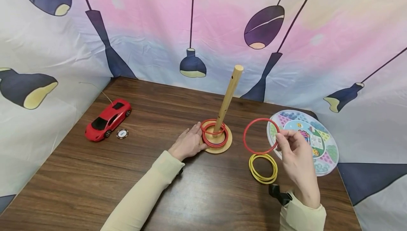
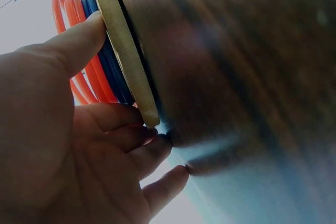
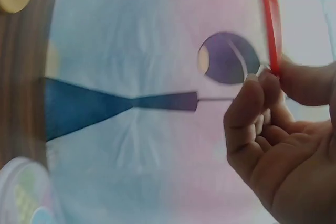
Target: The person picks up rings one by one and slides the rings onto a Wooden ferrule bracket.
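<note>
A wooden ring-toss peg [image 1: 227, 103] stands upright on a round wooden base [image 1: 220, 150]. Several red rings [image 1: 216, 145] lie around its foot. Beneath them, dark blue rings [image 2: 109, 62] show in the left wrist view. My left hand [image 1: 187, 142] rests against the base's left side, fingers fairly straight, thumb touching its near edge. To the right of the peg, my right hand [image 1: 297, 157] pinches a single red ring [image 1: 260, 119] between thumb and fingertips, raised above the table. In the right wrist view that ring appears nearly edge-on.
Stacked yellow rings [image 1: 252, 169] lie on the brown table [image 1: 143, 118] below the held ring. A round colourful printed board [image 1: 329, 146] is at the right. On the left are a red toy car [image 1: 109, 119] and a round chip [image 1: 122, 134]. A patterned curtain [image 1: 152, 29] hangs behind.
</note>
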A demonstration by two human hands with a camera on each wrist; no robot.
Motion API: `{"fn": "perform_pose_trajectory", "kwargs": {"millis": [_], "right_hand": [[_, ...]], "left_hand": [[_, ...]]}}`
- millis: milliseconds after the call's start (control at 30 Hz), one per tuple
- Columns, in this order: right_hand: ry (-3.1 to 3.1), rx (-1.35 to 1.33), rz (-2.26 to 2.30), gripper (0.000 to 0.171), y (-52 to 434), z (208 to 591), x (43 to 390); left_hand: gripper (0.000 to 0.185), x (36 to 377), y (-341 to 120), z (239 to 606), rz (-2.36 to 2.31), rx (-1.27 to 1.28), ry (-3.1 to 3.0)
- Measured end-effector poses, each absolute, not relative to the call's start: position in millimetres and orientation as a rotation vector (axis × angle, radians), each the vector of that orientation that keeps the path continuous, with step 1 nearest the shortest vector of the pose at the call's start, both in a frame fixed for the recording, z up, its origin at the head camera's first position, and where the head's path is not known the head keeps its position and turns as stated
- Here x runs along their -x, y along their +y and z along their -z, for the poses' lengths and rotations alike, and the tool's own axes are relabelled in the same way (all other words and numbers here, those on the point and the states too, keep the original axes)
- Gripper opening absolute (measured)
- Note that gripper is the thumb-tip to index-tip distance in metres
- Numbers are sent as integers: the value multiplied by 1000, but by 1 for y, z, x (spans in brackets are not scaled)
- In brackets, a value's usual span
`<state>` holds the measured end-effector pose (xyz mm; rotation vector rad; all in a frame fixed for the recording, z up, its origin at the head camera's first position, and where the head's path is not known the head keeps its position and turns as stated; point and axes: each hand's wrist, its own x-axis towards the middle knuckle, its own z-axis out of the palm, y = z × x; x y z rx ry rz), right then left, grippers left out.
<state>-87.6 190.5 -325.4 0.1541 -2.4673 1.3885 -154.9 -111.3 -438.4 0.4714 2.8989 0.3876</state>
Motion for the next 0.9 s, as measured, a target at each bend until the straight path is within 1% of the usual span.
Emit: {"fn": "perform_pose_trajectory", "kwargs": {"millis": [200,467,767,900], "right_hand": [[-2356,-184,-1446,21,174,310,103],[-2206,-347,-1555,22,156,292,123],[-1923,-383,-1899,20,126,267,143],[-1857,-383,-1970,19,115,261,151]], "left_hand": [[84,154,-111,439,-395,-464,2902],[84,155,-111,440,-365,-464,2898],[84,156,-111,442,-376,-472,2913],[85,156,-110,442,-369,-475,2909]]}}
